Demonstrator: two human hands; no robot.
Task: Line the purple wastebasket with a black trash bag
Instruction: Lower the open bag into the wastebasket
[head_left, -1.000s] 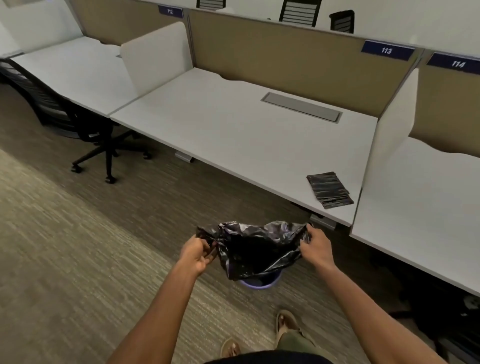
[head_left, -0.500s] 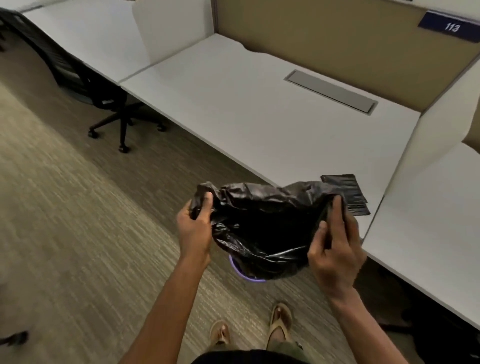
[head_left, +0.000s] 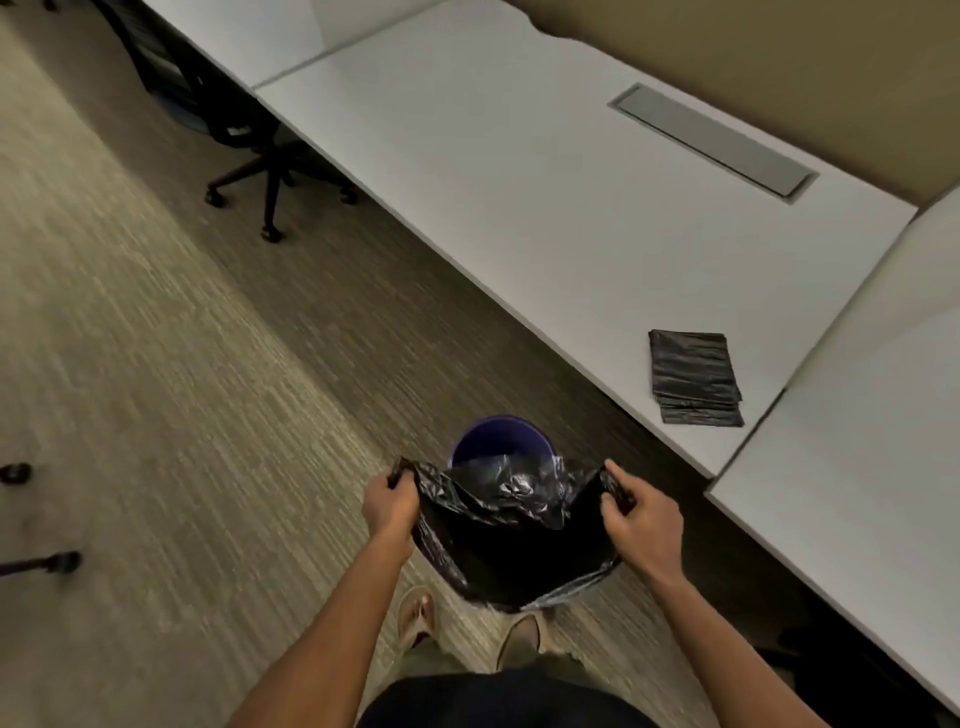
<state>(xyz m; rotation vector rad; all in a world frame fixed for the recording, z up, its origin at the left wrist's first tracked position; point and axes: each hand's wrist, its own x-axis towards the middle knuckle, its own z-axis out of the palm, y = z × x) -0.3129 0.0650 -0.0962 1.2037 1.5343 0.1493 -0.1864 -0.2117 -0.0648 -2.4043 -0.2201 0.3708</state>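
Your left hand (head_left: 390, 506) and right hand (head_left: 641, 519) are each clenched on an opposite side of the black trash bag (head_left: 511, 535), pinching its rim so the mouth is stretched wide between them. You hold it this way, I judge, to keep the opening spread enough to go over the rim of the purple wastebasket (head_left: 501, 441). The wastebasket stands on the carpet (head_left: 182, 389) just beyond the bag, near the front edge of the white surface (head_left: 545, 208), its far rim and inner wall showing above the plastic. The bag's body hangs in front of the basket and not inside it, so the lining is not yet done. A stack of folded spare bags (head_left: 693, 376) lies near the surface's edge, well apart from your hands.

Compared with half a second ago, the bag has come down from chest height to just above the basket, your hands have spread further apart, and more of the purple rim is uncovered.
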